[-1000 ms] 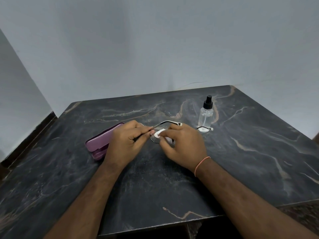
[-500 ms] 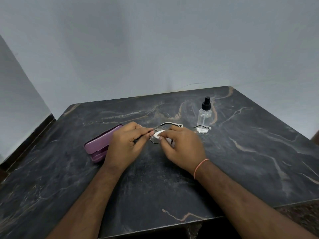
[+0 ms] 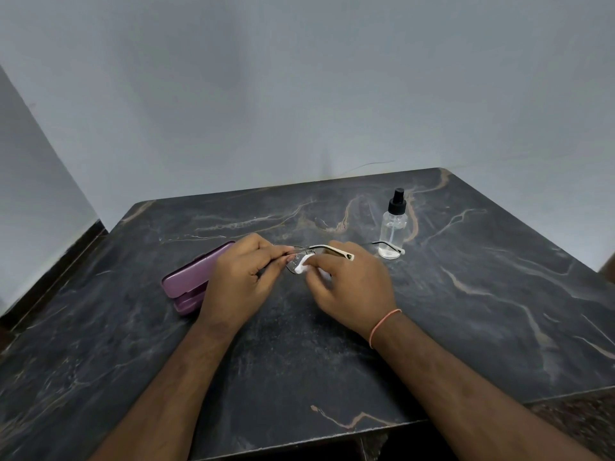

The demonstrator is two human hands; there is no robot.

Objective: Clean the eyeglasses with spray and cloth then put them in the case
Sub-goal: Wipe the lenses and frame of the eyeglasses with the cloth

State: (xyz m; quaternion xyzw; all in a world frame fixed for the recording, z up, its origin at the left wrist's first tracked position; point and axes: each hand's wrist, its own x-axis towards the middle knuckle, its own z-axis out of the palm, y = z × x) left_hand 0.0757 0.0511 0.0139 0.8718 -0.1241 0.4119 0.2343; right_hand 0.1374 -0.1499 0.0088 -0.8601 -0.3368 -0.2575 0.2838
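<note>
Two bare forearms reach in from the near edge of the dark marbled surface [image 3: 299,377] and meet above its middle. The right wrist wears a thin orange band [image 3: 382,326]. The left hand [image 3: 239,281] has its fingers curled, thumb and forefinger pinching the frame of the glasses [image 3: 309,252] at one end. The right hand [image 3: 352,287] also has curled fingers, and they pinch a small white cloth [image 3: 303,265] against the lens just right of the left hand's fingertips. The glasses are held between the two hands, just above the surface; one pale temple [image 3: 336,251] runs across the top of the right hand, and the other temple's dark, white-tipped end [image 3: 387,246] shows farther right, in front of the bottle. Whether that end touches the surface cannot be told.

Left of the glasses, partly behind the left hand, a purple case [image 3: 189,277] lies open on the surface, its lid raised only a little.

Beyond the glasses and to their right stands a clear spray bottle [image 3: 392,232] with a black top, upright. Behind the surface rises a plain grey wall [image 3: 299,94].
</note>
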